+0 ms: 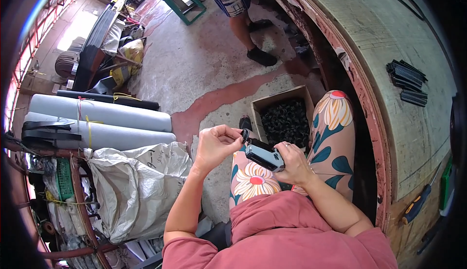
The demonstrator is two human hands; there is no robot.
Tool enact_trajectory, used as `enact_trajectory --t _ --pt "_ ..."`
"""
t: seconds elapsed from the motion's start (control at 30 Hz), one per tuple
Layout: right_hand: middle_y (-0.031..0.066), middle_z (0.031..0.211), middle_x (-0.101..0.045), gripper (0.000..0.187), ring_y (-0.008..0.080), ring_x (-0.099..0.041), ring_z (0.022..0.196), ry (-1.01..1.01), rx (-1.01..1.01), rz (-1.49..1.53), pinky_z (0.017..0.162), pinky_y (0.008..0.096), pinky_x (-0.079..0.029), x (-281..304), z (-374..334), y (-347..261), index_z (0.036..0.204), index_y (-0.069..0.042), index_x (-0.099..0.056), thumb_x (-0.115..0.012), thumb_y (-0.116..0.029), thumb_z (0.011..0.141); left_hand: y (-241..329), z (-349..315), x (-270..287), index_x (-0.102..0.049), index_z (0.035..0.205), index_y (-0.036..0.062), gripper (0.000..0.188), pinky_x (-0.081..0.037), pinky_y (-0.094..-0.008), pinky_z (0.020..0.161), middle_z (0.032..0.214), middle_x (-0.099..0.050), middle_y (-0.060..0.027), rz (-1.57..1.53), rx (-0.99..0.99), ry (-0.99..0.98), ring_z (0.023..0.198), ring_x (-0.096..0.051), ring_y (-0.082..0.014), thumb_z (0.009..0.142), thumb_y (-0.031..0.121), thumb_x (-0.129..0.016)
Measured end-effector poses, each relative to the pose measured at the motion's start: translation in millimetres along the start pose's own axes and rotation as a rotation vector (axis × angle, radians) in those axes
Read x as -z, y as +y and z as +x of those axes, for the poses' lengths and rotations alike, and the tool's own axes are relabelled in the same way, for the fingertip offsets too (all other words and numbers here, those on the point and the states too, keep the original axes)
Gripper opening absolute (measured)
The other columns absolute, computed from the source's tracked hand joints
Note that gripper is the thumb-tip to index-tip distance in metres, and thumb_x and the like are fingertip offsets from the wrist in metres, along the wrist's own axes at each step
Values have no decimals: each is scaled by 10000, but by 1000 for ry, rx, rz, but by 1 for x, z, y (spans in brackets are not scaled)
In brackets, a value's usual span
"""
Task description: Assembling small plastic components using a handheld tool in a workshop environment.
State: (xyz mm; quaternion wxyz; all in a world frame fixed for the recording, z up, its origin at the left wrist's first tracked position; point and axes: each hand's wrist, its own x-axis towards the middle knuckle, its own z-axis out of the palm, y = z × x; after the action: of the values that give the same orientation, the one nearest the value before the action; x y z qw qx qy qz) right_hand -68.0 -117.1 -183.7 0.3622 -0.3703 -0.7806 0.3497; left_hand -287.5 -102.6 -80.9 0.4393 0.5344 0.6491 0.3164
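Note:
My left hand (216, 146) is closed in a pinch on a small black curved piece (244, 134), perhaps a strip bent into a loop. It is held right at the front end of a grey and black stapler (264, 156), above my lap. Around the stapler's rear end, my right hand (295, 165) is wrapped, thumb on top. Whether the black piece sits between the stapler's jaws I cannot tell. Just beyond my hands, a box (256, 118) on the floor holds a heap of small black pieces (286, 122) that look like loops.
To my right runs a wooden tabletop (389, 40) bearing stacked black strips (407, 81) and a screwdriver (417, 205). White sacks (141, 186) and grey rolls (102, 113) lie at left. Ahead, a person (241, 21) stands near a green stool (185, 6).

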Motion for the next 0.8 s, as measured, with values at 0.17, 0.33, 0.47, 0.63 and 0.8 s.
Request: enact_trajectory --t 0.17,0.33,0.47,0.63,0.8 --pt "182 818 -540 466 362 -552 806 9 17 -19 722 406 -432 1 1 -1 898 -1 -483 -727 -163 535 6 -3 -5 -654 784 -69 95 -540 -215 656 917 -684 -150 76 -46 -22 713 -645 -89 731 9 -670" --pt "177 828 -539 478 354 -552 818 17 29 -25 729 405 -436 4 0 -4 916 3 -494 -724 -151 526 16 -6 -7 -645 778 -74 87 -540 -220 666 928 -681 -149 133 -80 -63 729 -641 -86 732 -1 -660" --pt "178 835 -542 476 355 -553 821 20 42 -33 735 406 -438 4 0 -4 916 3 -496 -723 -151 526 19 -6 -6 -644 783 -73 94 -542 -227 670 923 -684 -147 146 -95 -86 729 -646 -91 735 6 -661" --pt "183 838 -541 470 366 -546 806 34 22 -29 731 408 -442 4 -1 -5 919 -2 -497 -710 -141 524 20 -6 -5 -644 796 -79 120 -546 -241 670 904 -693 -145 186 -151 -120 715 -657 -107 741 26 -659" --pt "184 841 -540 460 371 -543 797 29 27 -28 728 413 -444 3 -2 -4 921 -2 -497 -691 -127 523 20 -6 -4 -648 805 -75 121 -545 -241 668 900 -694 -146 185 -157 -128 717 -658 -107 740 27 -656"
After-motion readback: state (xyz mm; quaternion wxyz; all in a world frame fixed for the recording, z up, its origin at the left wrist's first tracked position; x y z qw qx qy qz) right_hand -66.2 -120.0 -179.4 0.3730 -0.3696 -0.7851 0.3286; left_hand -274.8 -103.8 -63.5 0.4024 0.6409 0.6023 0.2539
